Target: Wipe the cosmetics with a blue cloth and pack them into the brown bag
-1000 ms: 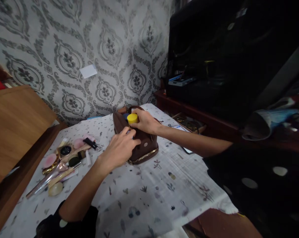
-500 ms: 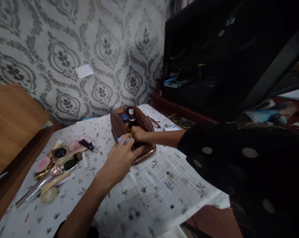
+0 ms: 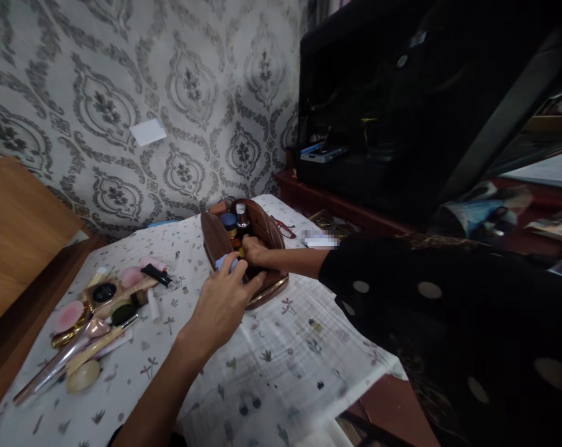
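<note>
My right hand (image 3: 255,251) is down inside the brown bag (image 3: 217,236). The fingertips are hidden, so I can't tell how far open it is or if it has hold of the small yellow thing (image 3: 242,252) next to it. My left hand (image 3: 220,304) has its fingers a bit bent and its thumb spread out. It is at the near left side of the bag, touching a light blue thing (image 3: 226,263), but I can't tell if it grips it.

The bag's mouth is open, and its long way runs from far left to near right, toward the far edge of the counter (image 3: 272,347). Just past my right fingers are a blue-lidded jar (image 3: 228,220) and a silver-capped bottle (image 3: 242,217). My right arm (image 3: 294,262) crosses the bag's right side, with red glasses (image 3: 285,228) beyond. The makeup (image 3: 105,292) lies by the left edge.
</note>
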A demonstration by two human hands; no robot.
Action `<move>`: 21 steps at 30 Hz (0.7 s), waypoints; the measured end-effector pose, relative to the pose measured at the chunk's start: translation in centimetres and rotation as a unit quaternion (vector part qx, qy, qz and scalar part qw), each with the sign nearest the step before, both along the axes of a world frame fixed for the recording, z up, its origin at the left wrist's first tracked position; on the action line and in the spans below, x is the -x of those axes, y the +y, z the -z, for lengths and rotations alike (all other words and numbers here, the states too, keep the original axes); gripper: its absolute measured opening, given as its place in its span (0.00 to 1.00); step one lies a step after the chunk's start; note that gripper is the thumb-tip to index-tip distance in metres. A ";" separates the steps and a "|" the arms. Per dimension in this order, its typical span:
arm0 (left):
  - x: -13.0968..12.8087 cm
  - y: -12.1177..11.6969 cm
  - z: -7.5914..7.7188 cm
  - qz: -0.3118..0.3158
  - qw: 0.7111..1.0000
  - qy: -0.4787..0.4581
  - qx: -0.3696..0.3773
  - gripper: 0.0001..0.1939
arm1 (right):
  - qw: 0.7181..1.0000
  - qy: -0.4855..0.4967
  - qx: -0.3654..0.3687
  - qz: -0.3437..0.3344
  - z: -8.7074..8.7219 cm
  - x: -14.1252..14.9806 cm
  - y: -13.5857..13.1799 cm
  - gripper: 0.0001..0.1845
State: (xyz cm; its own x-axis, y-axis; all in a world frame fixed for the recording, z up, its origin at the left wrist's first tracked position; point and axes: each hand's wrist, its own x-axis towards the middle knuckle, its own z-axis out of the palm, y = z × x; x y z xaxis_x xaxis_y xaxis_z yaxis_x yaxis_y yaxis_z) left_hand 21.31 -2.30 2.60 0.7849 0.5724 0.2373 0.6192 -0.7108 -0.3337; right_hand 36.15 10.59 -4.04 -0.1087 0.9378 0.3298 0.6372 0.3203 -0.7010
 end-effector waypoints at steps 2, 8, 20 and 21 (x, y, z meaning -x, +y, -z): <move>0.1 0.0 0.1 0.002 1.000 -0.004 -0.002 0.27 | 0.994 -0.037 0.089 0.044 -0.1 0.1 0.0 0.17; 0.1 0.1 0.0 0.001 1.000 -0.005 0.002 0.26 | 0.962 -0.109 0.227 0.102 -2.5 0.9 -0.9 0.19; 0.7 0.4 0.6 0.008 0.999 -0.047 0.005 0.24 | 0.989 -0.143 0.033 0.034 -11.8 -0.1 -6.6 0.10; 0.7 0.4 0.7 0.010 0.999 -0.048 0.001 0.25 | 0.993 -0.106 -0.033 0.028 -12.5 -0.6 -6.9 0.11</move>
State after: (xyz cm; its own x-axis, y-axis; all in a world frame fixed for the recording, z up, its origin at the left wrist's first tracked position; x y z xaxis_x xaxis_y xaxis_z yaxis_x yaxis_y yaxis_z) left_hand 20.59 -1.87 1.88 0.7698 0.5575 0.3109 0.6340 -0.7240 -0.2717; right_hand 36.73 3.65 8.43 -0.1311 0.9217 0.3651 0.7859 0.3211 -0.5285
